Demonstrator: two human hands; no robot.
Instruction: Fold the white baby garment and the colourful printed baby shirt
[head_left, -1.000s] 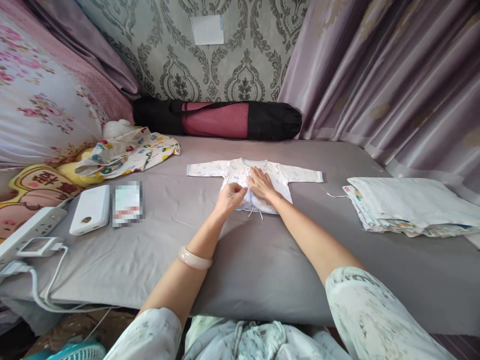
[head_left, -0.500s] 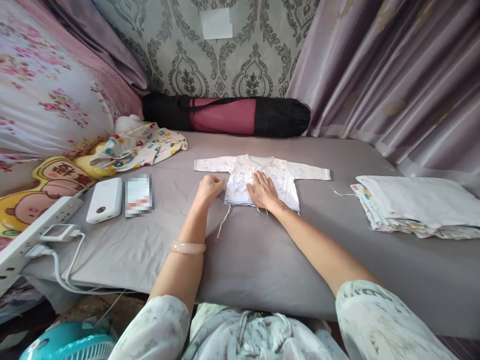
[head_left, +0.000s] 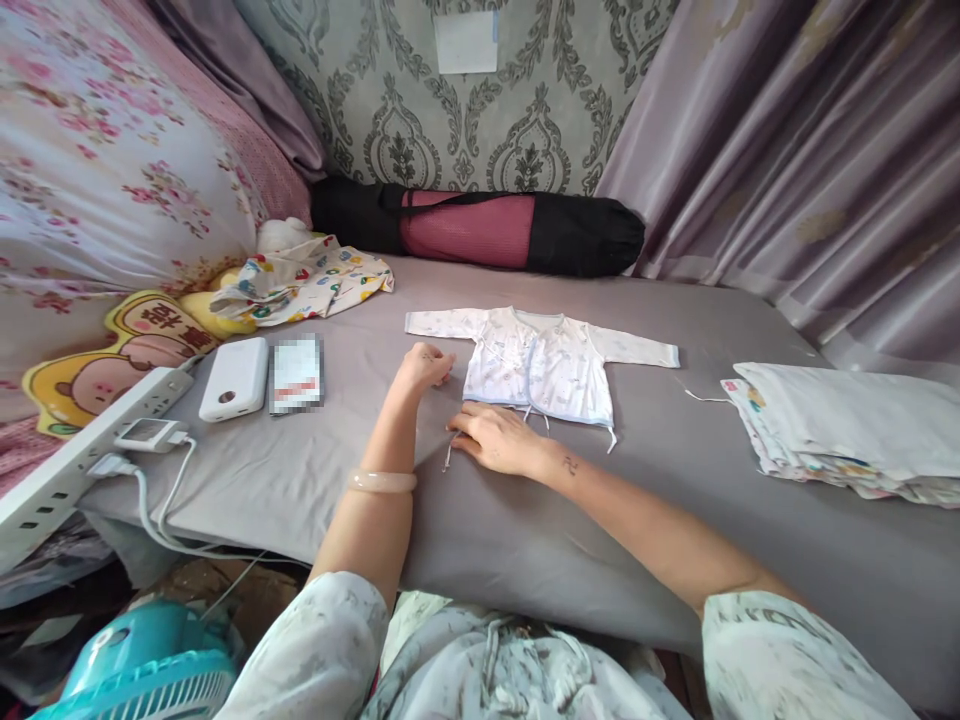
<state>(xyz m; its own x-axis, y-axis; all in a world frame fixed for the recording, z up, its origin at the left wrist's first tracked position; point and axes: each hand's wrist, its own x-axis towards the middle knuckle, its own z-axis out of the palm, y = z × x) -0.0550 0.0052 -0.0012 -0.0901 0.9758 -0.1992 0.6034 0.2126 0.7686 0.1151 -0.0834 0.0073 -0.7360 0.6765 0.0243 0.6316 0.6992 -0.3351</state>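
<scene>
A small white baby shirt [head_left: 541,362] lies spread flat on the grey sheet [head_left: 525,500], both sleeves stretched out sideways. My left hand [head_left: 422,366] rests as a loose fist on the sheet just left of the shirt, below its left sleeve; what it holds, if anything, is hidden. My right hand [head_left: 495,440] lies on the sheet in front of the shirt's hem, fingers together pointing left, touching a thin white tie string [head_left: 450,452] that trails from the hem.
A stack of folded cloths [head_left: 847,430] sits at the right. A patterned garment [head_left: 307,285] and a yellow cushion [head_left: 112,360] lie at the left, with a white power bank [head_left: 234,378], a phone [head_left: 296,373] and a power strip [head_left: 82,455]. A rolled mat bag [head_left: 480,225] lines the wall.
My right hand has slid off the shirt down to the sheet below its hem, onto the string. My left hand left the shirt front and moved out to the left.
</scene>
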